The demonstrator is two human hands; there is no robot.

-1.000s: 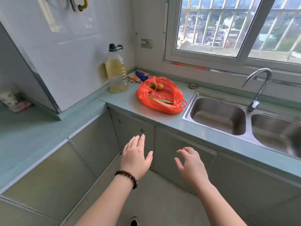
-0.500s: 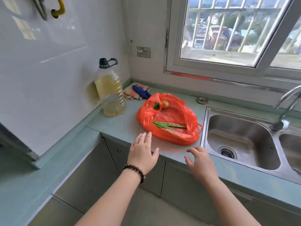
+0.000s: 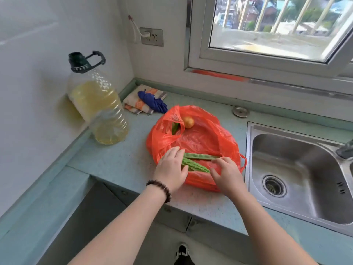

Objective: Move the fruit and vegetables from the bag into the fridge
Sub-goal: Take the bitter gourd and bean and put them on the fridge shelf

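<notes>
Your left hand (image 3: 171, 170) lies on the near-left end of the long green bumpy gourd (image 3: 196, 166), fingers curved over it and thumb against its side, so that grip looks to be closing on the gourd. Your right hand (image 3: 226, 173) is at the other end, fingertips curled onto the thin orange plastic bag (image 3: 202, 138) beside the gourd's tip; whether it pinches plastic or the vegetable, I cannot tell.

The bag lies slumped open on the pale blue-green table (image 3: 118, 161), just left of the steel sink (image 3: 298, 169). A flat green bean pod (image 3: 200, 156) lies across the gourd, touching it. Further back in the bag sit a small round orange-yellow fruit (image 3: 188, 122) and a dark green piece (image 3: 174, 128) under a fold. The fridge is not in view.

Risks, as I judge them: lift the gourd and the pod lying on it may slide off or get dragged out. If your right fingers have film caught, the whole bag comes up with the gourd and the round fruit can roll out toward the sink or off the table edge. The large clear plastic oil bottle (image 3: 97, 104) stands well left, out of your path.
</notes>
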